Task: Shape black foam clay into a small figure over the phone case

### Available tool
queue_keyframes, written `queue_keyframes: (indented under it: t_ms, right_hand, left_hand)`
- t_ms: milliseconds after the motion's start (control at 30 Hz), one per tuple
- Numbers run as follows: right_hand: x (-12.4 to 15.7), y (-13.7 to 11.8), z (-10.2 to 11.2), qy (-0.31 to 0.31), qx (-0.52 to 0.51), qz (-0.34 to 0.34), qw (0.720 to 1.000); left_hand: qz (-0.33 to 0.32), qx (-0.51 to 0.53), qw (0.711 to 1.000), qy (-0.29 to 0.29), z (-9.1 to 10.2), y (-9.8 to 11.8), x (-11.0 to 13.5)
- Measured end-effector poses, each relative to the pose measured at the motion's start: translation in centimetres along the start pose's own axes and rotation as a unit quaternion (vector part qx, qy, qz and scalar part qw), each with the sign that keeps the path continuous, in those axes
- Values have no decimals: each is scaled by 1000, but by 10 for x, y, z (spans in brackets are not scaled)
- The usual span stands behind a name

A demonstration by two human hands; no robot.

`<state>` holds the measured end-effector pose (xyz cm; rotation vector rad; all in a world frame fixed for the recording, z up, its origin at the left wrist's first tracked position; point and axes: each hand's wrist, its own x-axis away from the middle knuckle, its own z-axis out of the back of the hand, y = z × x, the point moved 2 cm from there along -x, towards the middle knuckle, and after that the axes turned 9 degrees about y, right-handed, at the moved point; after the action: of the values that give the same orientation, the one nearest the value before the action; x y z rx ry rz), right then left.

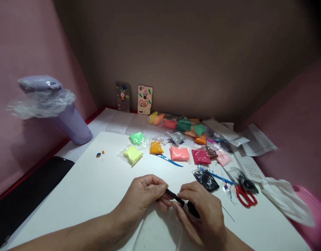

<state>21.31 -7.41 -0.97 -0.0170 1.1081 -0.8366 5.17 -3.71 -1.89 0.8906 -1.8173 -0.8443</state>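
Note:
Both of my hands meet over the white sheet (92,181) near the front of the table. My left hand (145,197) pinches one end of a black strip of clay (174,196), its fingers closed. My right hand (202,212) grips the other end of the same black clay, fingers curled round it. A clear plastic piece (160,230) lies under my hands. Just beyond my right hand lies a bag of black clay (206,179).
Several small bags of coloured clay (179,153) lie in rows across the table's middle. Red scissors (244,195) and blue tools (168,159) lie to the right. A purple cup (71,122) stands left. Two decorated phone cases (145,100) lean on the back wall. White cloth (286,198) sits far right.

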Motion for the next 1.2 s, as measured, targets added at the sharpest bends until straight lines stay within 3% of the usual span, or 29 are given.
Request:
queue_keyframes:
  t_ms: [233,767,1200]
  right_hand:
    - [1,1,-1,-15,74,1,997]
    - [2,0,-5,-13,12,-19,1000]
    - [0,0,-1,0,19,-27,999]
  left_hand:
    - [-4,-4,1000,-13,-2,-1,0]
    - [-7,-28,998,-60,-3,-1,1]
    - [10,30,999,-38,-1,-1,0]
